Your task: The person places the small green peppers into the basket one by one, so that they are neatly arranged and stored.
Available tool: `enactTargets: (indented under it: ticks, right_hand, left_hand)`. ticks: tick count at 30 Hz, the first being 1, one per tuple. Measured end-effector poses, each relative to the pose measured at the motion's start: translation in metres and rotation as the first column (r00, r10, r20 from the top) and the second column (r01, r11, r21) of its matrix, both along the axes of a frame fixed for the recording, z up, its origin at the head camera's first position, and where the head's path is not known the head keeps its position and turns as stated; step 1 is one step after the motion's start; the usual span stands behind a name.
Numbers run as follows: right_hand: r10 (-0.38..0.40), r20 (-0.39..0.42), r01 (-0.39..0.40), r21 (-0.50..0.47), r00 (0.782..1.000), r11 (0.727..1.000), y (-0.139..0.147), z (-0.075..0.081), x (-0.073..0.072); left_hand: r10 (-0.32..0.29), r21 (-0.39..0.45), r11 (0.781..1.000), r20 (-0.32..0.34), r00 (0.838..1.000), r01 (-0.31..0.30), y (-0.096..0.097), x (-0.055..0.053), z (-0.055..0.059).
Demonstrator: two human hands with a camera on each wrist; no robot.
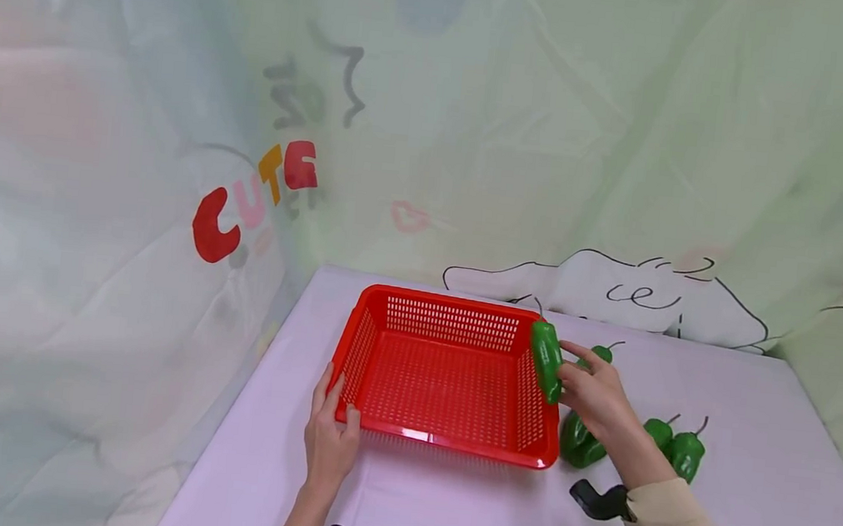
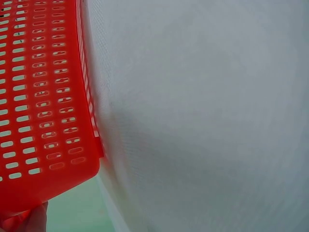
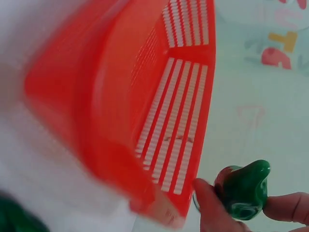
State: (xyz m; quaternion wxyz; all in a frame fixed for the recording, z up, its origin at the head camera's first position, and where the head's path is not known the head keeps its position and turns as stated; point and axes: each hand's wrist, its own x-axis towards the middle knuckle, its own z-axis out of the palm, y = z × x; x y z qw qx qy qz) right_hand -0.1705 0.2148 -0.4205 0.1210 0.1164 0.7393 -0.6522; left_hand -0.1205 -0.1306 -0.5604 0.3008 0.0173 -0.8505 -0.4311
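Note:
A red plastic basket (image 1: 443, 447) with slotted walls stands on the table, and its bare floor shows in the head view. My left hand (image 1: 330, 443) grips the basket's left rim near the front corner; in the left wrist view, fingertips (image 2: 37, 218) show at the rim. Over the opposite, right-hand rim, my right hand (image 1: 598, 395) pinches a long green pepper (image 1: 547, 359) between thumb and fingers. The pepper's stem points up and away. From the right wrist view, the pepper's lobed bottom end (image 3: 244, 188) shows between the fingers.
Several more green peppers lie to the right of the basket, one (image 1: 579, 444) close to its wall, one (image 1: 602, 353) partly behind my right hand, and a pair (image 1: 687, 455) farther right. A white table (image 1: 755, 409) meets printed cloth walls (image 1: 519, 180) at the back and left.

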Motion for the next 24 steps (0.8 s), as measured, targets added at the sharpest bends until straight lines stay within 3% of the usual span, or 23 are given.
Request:
enactTargets:
  ticks: [10, 19, 24]
  right_hand:
    - [0.049, 0.070, -0.036, -0.180, 0.996, 0.983, -0.037, 0.012, -0.013]
    - [0.070, 0.030, -0.063, -0.196, 0.997, 0.979, -0.072, 0.005, -0.024]
    - [0.091, 0.029, -0.086, -0.152, 0.995, 0.985, -0.094, 0.000, -0.031]
  left_hand:
    - [-0.022, 0.010, 1.000, 0.004, 1.000, 0.022, -0.002, -0.005, 0.004]
    - [-0.012, -0.003, 1.000, 0.009, 1.000, 0.012, -0.001, -0.004, 0.005]
    - [-0.002, -0.009, 1.000, 0.009, 1.000, 0.002, -0.001, -0.001, 0.005]
